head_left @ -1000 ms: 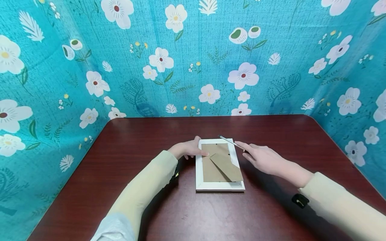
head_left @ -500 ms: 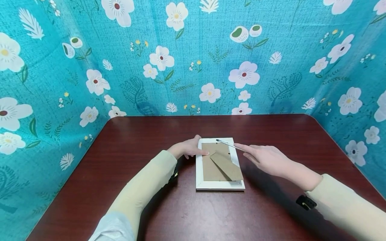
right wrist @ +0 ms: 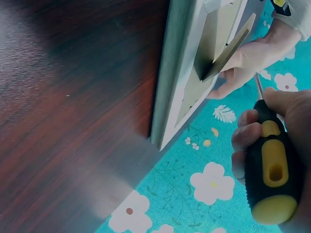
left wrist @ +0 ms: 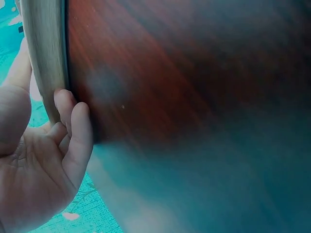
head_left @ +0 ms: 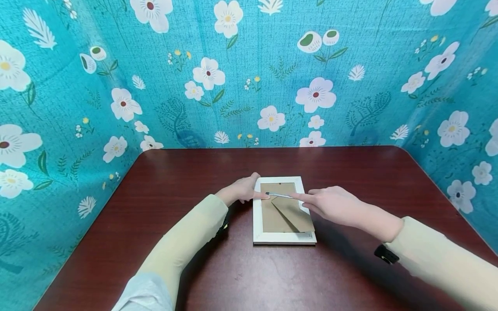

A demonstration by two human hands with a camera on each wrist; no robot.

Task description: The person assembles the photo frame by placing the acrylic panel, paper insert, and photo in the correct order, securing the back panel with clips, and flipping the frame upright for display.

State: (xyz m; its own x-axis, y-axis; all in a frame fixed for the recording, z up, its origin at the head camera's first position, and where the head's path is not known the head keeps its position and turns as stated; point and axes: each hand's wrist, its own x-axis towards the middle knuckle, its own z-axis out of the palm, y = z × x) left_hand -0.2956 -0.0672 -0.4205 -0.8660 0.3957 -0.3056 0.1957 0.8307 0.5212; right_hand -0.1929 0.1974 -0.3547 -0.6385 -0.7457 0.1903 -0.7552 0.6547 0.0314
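A white picture frame (head_left: 257,220) lies face down on the table. Its brown backing board (head_left: 268,222) faces up, with a cardboard easel stand (head_left: 295,214) partly raised from it. My left hand (head_left: 242,189) grips the frame's left side, thumb over the backing and fingers along the outer edge. In my right hand (head_left: 334,205) is a screwdriver with a black and yellow handle (right wrist: 274,165). Its metal shaft (head_left: 280,195) reaches across the backing above the easel stand, the tip close to my left thumb. Whether the tip touches the board, I cannot tell.
The dark reddish-brown table (head_left: 186,172) extends around the frame on all sides. Behind it and along both sides hangs a turquoise floral cloth (head_left: 241,86).
My right hand has carried the screwdriver left and toward me, so its tip moved from the frame's far edge to beside my left thumb. The left hand and frame stay in place.
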